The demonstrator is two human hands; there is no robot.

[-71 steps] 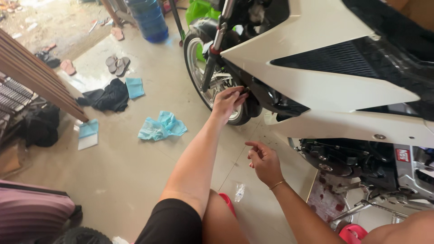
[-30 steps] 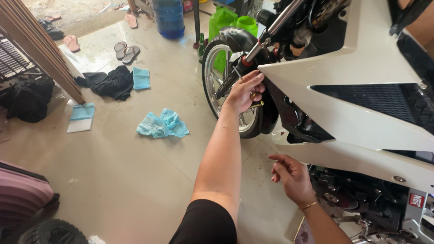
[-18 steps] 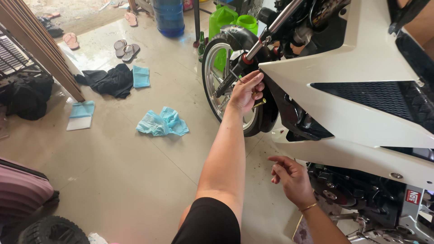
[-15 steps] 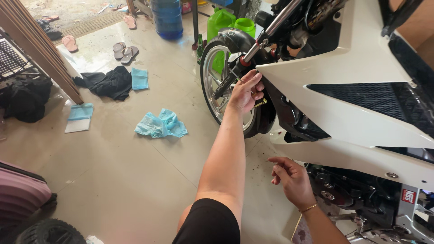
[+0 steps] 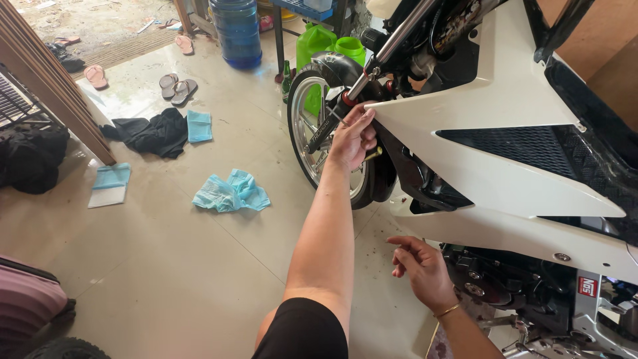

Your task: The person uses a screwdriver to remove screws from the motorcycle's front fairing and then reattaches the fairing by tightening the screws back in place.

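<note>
While the left hand [image 5: 351, 138] grips the fairing [image 5: 492, 133], rags [image 5: 231, 192] litter the floor [image 5: 166, 266].

The motorcycle fairing [image 5: 505, 133] fills the right side of the floor [image 5: 166, 266], with the front wheel [image 5: 325, 133] ahead of it. The left hand [image 5: 352, 136] rests at the fairing's front tip, against the wheel; the right hand [image 5: 422, 269] hangs below the fairing, beside the engine [image 5: 505, 292]. Left of the wheel, crumpled cloths [image 5: 231, 193] lie on the floor; behind them stands a water jug [image 5: 236, 30].
</note>
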